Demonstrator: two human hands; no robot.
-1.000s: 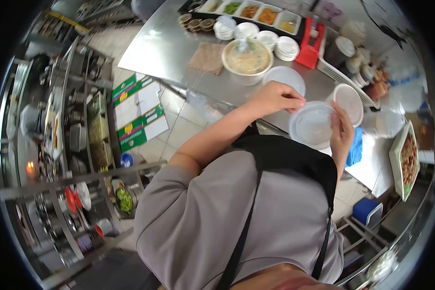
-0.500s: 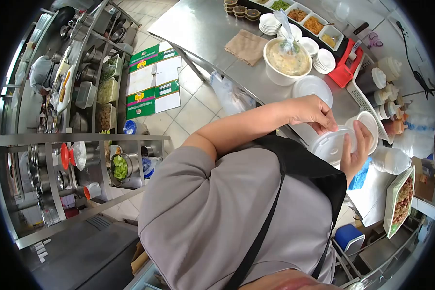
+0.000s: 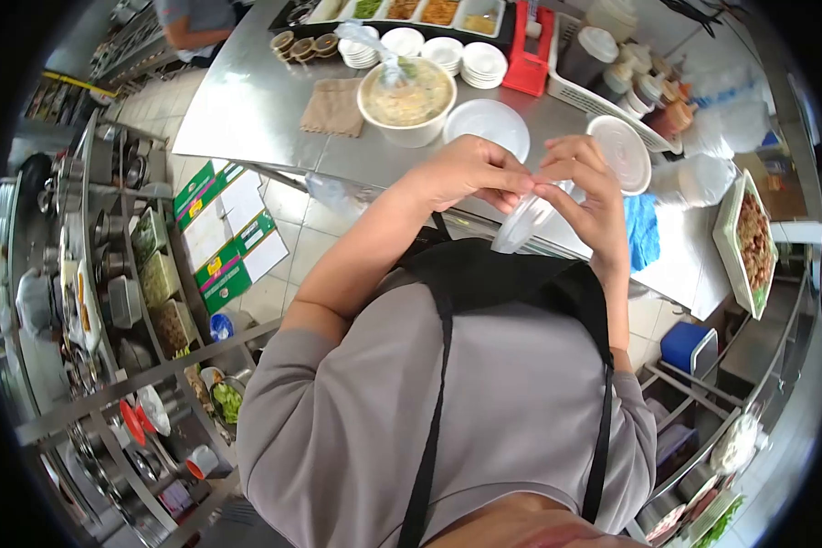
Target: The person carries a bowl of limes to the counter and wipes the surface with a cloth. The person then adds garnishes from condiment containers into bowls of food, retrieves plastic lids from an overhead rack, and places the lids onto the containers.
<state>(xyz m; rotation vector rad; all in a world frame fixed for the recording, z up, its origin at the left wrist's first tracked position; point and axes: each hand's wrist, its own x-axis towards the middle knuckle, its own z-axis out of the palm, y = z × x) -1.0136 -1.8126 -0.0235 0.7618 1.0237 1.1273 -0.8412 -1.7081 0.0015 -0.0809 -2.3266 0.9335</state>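
Note:
A translucent round plastic lid [image 3: 521, 226] is held tilted, nearly edge-on, just in front of the black apron. My left hand [image 3: 475, 173] pinches its upper edge between thumb and fingers. On the other side my right hand [image 3: 586, 187] has its thumb and fingertips at the same edge, touching my left fingertips. Beyond my left hand another clear round lid [image 3: 489, 123] lies flat on the steel table [image 3: 247, 100]. Beside it stands a white tub [image 3: 409, 132] of pale food with a clear plastic bag [image 3: 388, 59] over it.
Small white dishes [image 3: 482, 62] are stacked behind the tub, near a red holder [image 3: 528, 55]. A brown cloth [image 3: 331, 108] lies left. Rightward are a round white container [image 3: 623, 151], a bottle basket [image 3: 603, 102] and a blue cloth [image 3: 642, 233]. Another person [image 3: 196, 27] stands at the far left.
The lid has turned from facing the camera to nearly edge-on. My right hand has moved in from the lid's right side to meet my left fingertips. The camera view has shifted.

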